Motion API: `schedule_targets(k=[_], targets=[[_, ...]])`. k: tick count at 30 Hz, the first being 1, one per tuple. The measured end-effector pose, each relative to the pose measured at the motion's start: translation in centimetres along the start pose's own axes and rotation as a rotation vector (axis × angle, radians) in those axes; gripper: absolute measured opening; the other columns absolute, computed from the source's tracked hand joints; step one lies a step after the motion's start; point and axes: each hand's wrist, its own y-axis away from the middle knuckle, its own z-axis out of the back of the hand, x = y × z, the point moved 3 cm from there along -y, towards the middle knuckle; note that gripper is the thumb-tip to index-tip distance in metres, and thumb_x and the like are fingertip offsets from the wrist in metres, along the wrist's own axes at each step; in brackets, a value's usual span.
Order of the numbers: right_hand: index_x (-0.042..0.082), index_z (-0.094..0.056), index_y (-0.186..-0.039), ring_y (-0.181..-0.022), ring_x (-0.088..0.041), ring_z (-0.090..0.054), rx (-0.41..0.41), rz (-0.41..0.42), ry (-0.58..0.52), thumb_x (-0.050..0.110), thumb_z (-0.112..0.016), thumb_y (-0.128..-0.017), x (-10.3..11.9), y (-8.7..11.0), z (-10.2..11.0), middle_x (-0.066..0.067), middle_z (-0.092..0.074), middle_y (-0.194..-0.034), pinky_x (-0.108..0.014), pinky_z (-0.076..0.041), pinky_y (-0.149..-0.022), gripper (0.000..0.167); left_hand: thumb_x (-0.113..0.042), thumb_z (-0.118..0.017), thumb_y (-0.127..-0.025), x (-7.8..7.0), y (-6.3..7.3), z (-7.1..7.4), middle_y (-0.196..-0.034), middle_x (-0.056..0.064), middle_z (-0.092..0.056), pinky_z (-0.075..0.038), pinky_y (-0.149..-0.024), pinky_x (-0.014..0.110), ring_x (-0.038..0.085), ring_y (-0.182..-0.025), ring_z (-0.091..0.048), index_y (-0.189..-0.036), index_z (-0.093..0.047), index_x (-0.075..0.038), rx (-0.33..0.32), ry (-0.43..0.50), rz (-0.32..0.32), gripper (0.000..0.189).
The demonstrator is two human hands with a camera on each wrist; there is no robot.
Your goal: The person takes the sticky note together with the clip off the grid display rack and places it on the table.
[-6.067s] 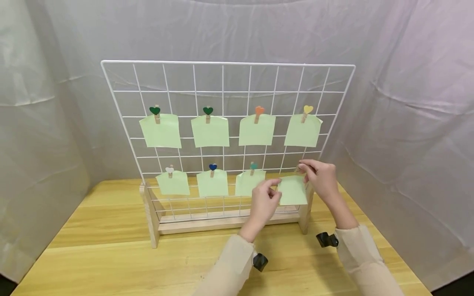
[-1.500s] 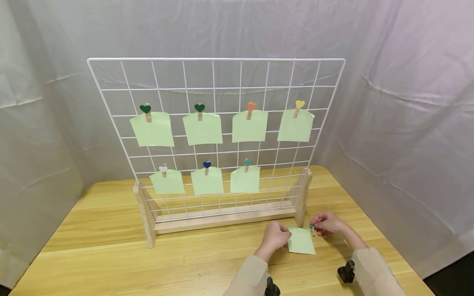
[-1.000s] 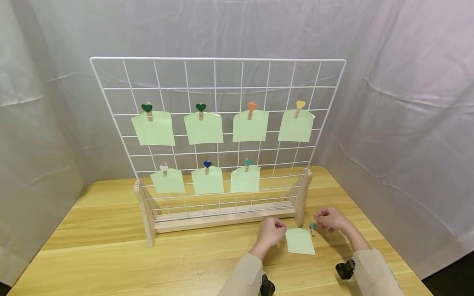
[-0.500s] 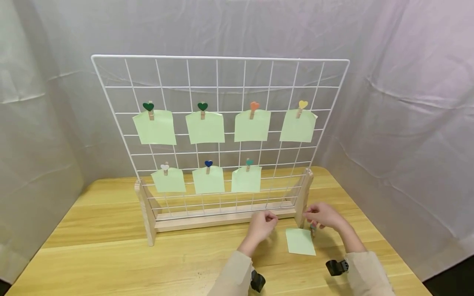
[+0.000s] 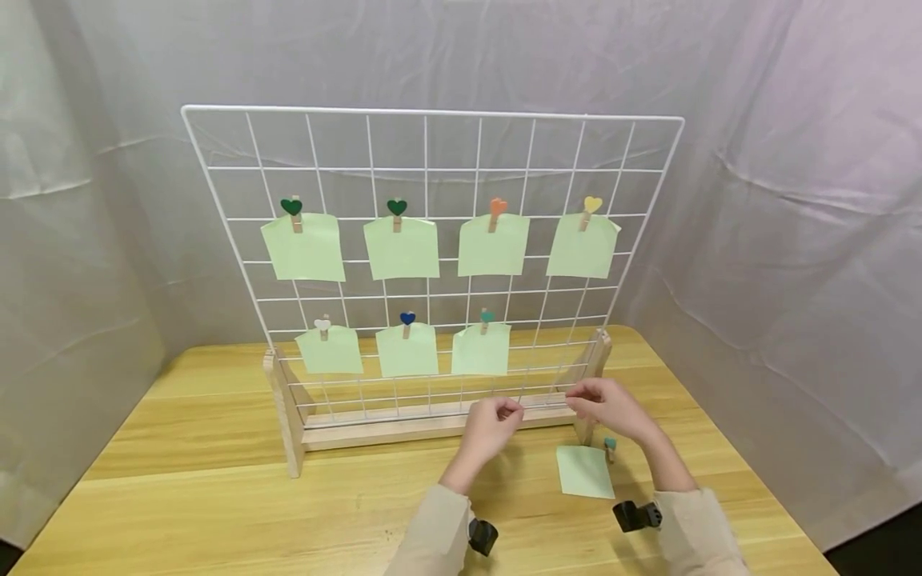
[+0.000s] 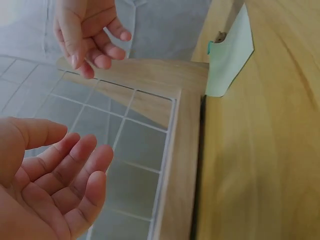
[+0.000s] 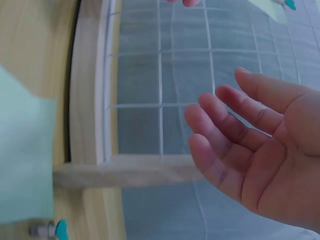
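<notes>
My left hand is held before the lower bar of the stand, its fingers loosely bent and holding nothing, as the left wrist view shows. My right hand hovers by the stand's right foot, also without anything in its relaxed fingers. Below it on the table lie a pale green paper note and a small wooden clothespin with a teal heart, side by side. On the white wire grid, several green notes hang in two rows. Heart-topped clothespins pin them, one each.
The grid stands in a wooden base with upright side pieces on a wood-grain table. Grey cloth hangs behind and at both sides. A black wrist camera sits at each sleeve.
The lower-right note came off the grid and was laid on the table with its clothespin. Both hands have since let go; they moved up and left, toward the grid.
</notes>
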Motion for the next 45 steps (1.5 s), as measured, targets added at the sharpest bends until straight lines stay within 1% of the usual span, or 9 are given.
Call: schedule_targets(k=[6, 13, 15, 19, 25, 30, 37, 40, 45], targets=[[-0.012, -0.062, -0.11, -0.073, -0.011, -0.061, -0.065, 0.032, -0.023, 0.013, -0.058, -0.097, 1.4, -0.8, -0.1, -0.016, -0.067, -0.087, -0.025, -0.053, -0.06, 0.028, -0.009, -0.06, -0.09, -0.8, 0.1, 1.3, -0.082, 0.012, -0.07, -0.045, -0.065, 0.018, 0.006, -0.07, -0.052, -0.094, -0.071, 0.004, -0.026, -0.031, -0.011, 0.017], [-0.011, -0.063, -0.11, -0.074, -0.011, -0.062, -0.113, 0.063, -0.034, 0.01, -0.058, -0.096, 2.9, -1.8, -0.5, -0.019, -0.068, -0.09, -0.024, -0.054, -0.062, 0.025, -0.008, -0.06, -0.091, -1.4, 0.2, 2.7, -0.081, 0.014, -0.069, -0.044, -0.063, 0.019, 0.007, -0.069, -0.051, -0.094, -0.071, 0.004, -0.053, -0.038, -0.044, 0.017], [-0.011, -0.062, -0.11, -0.074, -0.013, -0.062, -0.122, 0.072, -0.05, 0.01, -0.058, -0.096, 3.4, -2.1, -0.6, -0.019, -0.067, -0.089, -0.025, -0.055, -0.064, 0.025, -0.009, -0.06, -0.091, -1.6, 0.3, 3.1, -0.082, 0.013, -0.069, -0.044, -0.064, 0.018, 0.007, -0.07, -0.051, -0.095, -0.071, 0.004, -0.065, -0.044, -0.039, 0.017], [-0.011, -0.062, -0.11, -0.073, -0.012, -0.062, -0.137, 0.095, -0.071, 0.009, -0.058, -0.096, 4.5, -2.6, -0.8, -0.016, -0.067, -0.087, -0.024, -0.055, -0.064, 0.025, -0.01, -0.061, -0.091, -1.9, 0.3, 3.9, -0.083, 0.011, -0.069, -0.043, -0.064, 0.018, 0.006, -0.07, -0.05, -0.095, -0.071, 0.002, -0.091, -0.057, -0.031, 0.017], [-0.01, -0.063, -0.111, -0.071, -0.017, -0.062, -0.153, 0.138, -0.081, 0.007, -0.058, -0.095, 5.7, -3.5, -1.1, -0.02, -0.068, -0.088, -0.021, -0.052, -0.058, 0.023, -0.01, -0.061, -0.09, -2.1, 0.5, 5.0, -0.08, 0.011, -0.067, -0.041, -0.062, 0.018, 0.007, -0.068, -0.048, -0.094, -0.071, 0.001, -0.128, -0.078, -0.025, 0.015], [-0.01, -0.062, -0.11, -0.069, -0.013, -0.061, -0.151, 0.165, -0.095, 0.007, -0.058, -0.095, 6.7, -4.1, -1.3, -0.022, -0.067, -0.087, -0.02, -0.051, -0.057, 0.023, -0.009, -0.061, -0.091, -2.4, 0.5, 5.9, -0.082, 0.011, -0.068, -0.042, -0.063, 0.019, 0.008, -0.07, -0.049, -0.093, -0.071, 0.001, -0.154, -0.073, -0.042, 0.015], [-0.008, -0.062, -0.109, -0.07, -0.015, -0.062, -0.176, 0.175, -0.098, 0.007, -0.058, -0.095, 7.7, -5.1, -1.7, -0.021, -0.067, -0.085, -0.026, -0.055, -0.06, 0.021, -0.007, -0.061, -0.09, -2.8, 0.5, 6.8, -0.082, 0.013, -0.069, -0.044, -0.064, 0.017, 0.008, -0.07, -0.051, -0.091, -0.071, 0.001, -0.184, -0.063, -0.064, 0.013], [-0.008, -0.063, -0.109, -0.069, -0.012, -0.061, -0.195, 0.193, -0.099, 0.006, -0.058, -0.095, 8.3, -5.5, -1.7, -0.021, -0.067, -0.083, -0.027, -0.055, -0.059, 0.021, -0.008, -0.061, -0.091, -3.1, 0.4, 7.3, -0.082, 0.012, -0.069, -0.045, -0.065, 0.017, 0.008, -0.071, -0.052, -0.091, -0.071, 0.001, -0.194, -0.054, -0.06, 0.014], [-0.009, -0.063, -0.109, -0.067, -0.008, -0.059, -0.212, 0.21, -0.099, 0.006, -0.058, -0.095, 9.2, -6.0, -1.7, -0.02, -0.067, -0.083, -0.03, -0.055, -0.058, 0.021, -0.009, -0.061, -0.091, -3.8, 0.5, 8.0, -0.084, 0.014, -0.07, -0.048, -0.068, 0.018, 0.012, -0.075, -0.056, -0.092, -0.072, 0.001, -0.224, -0.044, -0.061, 0.014]])
